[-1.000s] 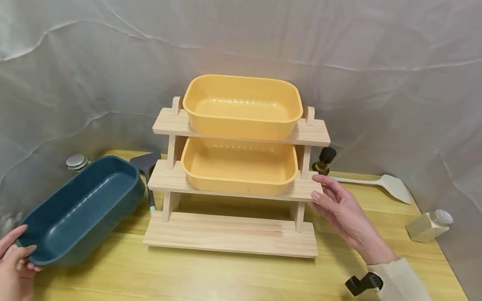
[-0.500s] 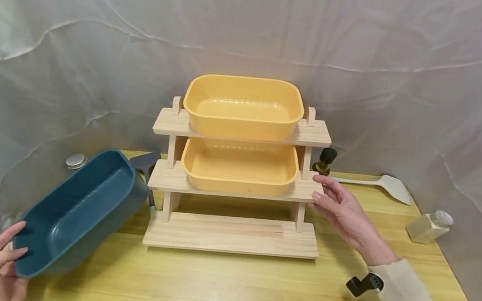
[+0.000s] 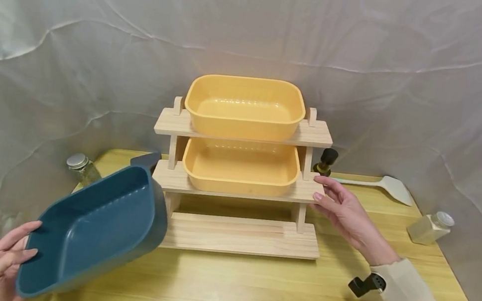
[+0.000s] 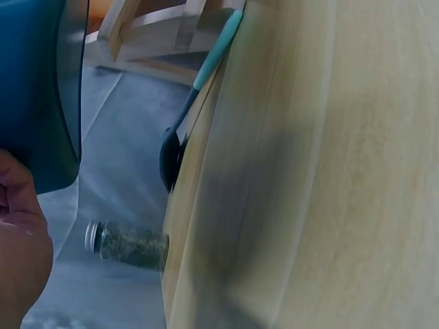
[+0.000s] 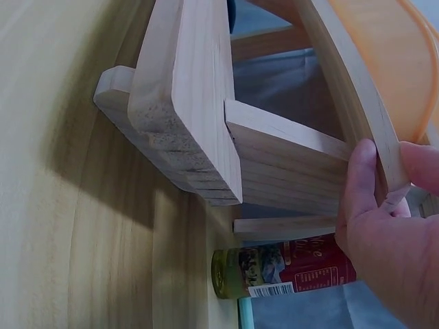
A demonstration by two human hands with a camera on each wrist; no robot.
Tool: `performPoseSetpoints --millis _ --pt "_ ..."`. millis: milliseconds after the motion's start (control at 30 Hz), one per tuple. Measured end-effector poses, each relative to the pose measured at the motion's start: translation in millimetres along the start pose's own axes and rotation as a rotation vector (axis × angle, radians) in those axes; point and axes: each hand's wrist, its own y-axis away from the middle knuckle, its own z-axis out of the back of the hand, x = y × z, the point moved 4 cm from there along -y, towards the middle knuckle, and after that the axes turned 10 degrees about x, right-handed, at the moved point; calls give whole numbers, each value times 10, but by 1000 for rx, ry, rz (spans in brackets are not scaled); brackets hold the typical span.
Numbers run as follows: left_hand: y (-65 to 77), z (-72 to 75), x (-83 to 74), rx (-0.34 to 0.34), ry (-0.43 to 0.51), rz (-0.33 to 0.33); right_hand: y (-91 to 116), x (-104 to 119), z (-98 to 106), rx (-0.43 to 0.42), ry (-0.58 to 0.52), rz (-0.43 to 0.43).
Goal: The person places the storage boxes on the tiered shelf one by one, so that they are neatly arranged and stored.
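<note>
My left hand [image 3: 1, 261] pinches the near-left end wall of a dark blue plastic bin [image 3: 97, 233]. The bin is tilted and lifted off the table, its far end in front of the left end of a three-tier wooden rack [image 3: 239, 235]. In the left wrist view the bin [image 4: 41, 89] is cut off at the upper left. My right hand [image 3: 346, 216] grips the right end of the rack's middle shelf, thumb on one face and fingers on the other in the right wrist view. Yellow bins sit on the top shelf [image 3: 243, 130] and middle shelf [image 3: 238, 186].
A jar of dried herbs [image 4: 134, 247] and a dark spatula with a teal handle [image 4: 216, 51] lie left of the rack. Behind its right side stands an oil bottle [image 5: 288, 267]. A white spatula [image 3: 394, 188] and a square jar [image 3: 430, 227] are farther right. Grey sheeting [image 3: 256, 22] backs the table.
The blue bin has risen and swung to the right toward the rack in my left hand, uncovering more of the herb jar. My right hand keeps its hold on the shelf.
</note>
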Motion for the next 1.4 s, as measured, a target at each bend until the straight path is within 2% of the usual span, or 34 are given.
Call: performPoseSetpoints --millis 100,267,333,567,633,767,900,1033,1200,1400 --pt "-40 -37 22 -13 0 34 -4 12 -13 -7 2 -4" --pt "-94 -126 81 -6 -161 69 -3 34 -26 -8 -3 -7" --pt "-119 -171 115 -5 -183 85 0 33 -18 -10 -5 -6" --pt "-273 -432 286 98 -235 83 18 14 2 -25 -11 -13" --pt "-304 -471 347 104 -256 82 20 9 6 -24 -13 -11" --pt "-376 -496 463 130 -225 74 14 -5 15 -20 -15 -2" --pt "-436 -570 521 187 -196 89 4 -14 11 -15 -4 -7" --pt "-488 -685 568 223 -231 103 6 -13 9 -18 6 -11" --pt "-551 -819 674 220 -306 114 7 -16 13 -14 2 -4" --pt "-635 -964 824 241 -301 140 -5 -19 19 -5 -16 8"
